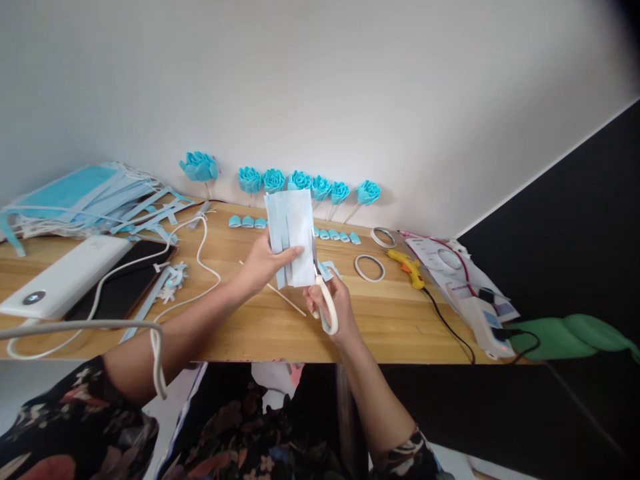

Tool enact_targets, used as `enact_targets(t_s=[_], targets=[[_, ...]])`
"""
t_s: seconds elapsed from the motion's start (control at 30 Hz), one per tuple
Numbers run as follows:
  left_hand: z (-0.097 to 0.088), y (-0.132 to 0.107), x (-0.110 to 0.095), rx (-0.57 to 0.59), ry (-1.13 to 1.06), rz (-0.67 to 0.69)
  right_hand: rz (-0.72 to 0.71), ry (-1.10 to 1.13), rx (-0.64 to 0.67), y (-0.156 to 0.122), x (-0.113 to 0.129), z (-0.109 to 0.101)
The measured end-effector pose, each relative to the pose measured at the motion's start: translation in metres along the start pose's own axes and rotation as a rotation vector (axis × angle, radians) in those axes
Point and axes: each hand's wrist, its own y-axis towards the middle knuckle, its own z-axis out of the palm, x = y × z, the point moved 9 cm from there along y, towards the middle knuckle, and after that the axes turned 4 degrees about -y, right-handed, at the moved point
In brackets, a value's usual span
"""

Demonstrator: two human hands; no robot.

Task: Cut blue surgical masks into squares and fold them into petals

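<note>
My left hand (265, 263) pinches a pale blue mask sheet (295, 230) and holds it upright above the wooden table (390, 320); the sheet is slit into strips from its lower edge. My right hand (336, 303) grips white-handled scissors (326, 303) whose blades reach up into the sheet's right side. A thin wooden stick (285, 297) lies on the table under my hands.
Several blue fabric roses (300, 181) stand along the wall, with small folded blue petals (247, 222) in front. A stack of masks (80, 197), a white power bank (65, 275) with cable, tape rings (370, 268), a yellow glue gun (406, 265) and a white device (483, 320) lie around.
</note>
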Motion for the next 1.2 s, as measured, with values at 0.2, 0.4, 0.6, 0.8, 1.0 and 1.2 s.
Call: enact_targets(t_s=[0.2, 0.4, 0.6, 0.8, 1.0, 1.2], targets=[[0.001, 0.000, 0.001, 0.016, -0.011, 0.004, -0.010, 0.003, -0.009, 0.001, -0.005, -0.002], [0.000, 0.001, 0.003, 0.013, -0.017, 0.002, 0.030, 0.018, -0.033, 0.002, -0.007, -0.003], [0.000, 0.001, 0.003, 0.011, -0.010, 0.001, 0.021, 0.047, -0.022, 0.003, -0.007, -0.001], [0.003, -0.001, 0.002, 0.051, -0.098, 0.006, 0.015, 0.022, -0.023, 0.002, -0.015, -0.005], [-0.002, 0.002, 0.005, 0.004, -0.108, 0.015, 0.020, -0.019, 0.019, -0.001, -0.013, -0.001], [0.007, -0.001, 0.007, 0.052, -0.073, 0.019, -0.014, -0.086, 0.061, -0.001, 0.008, 0.006]])
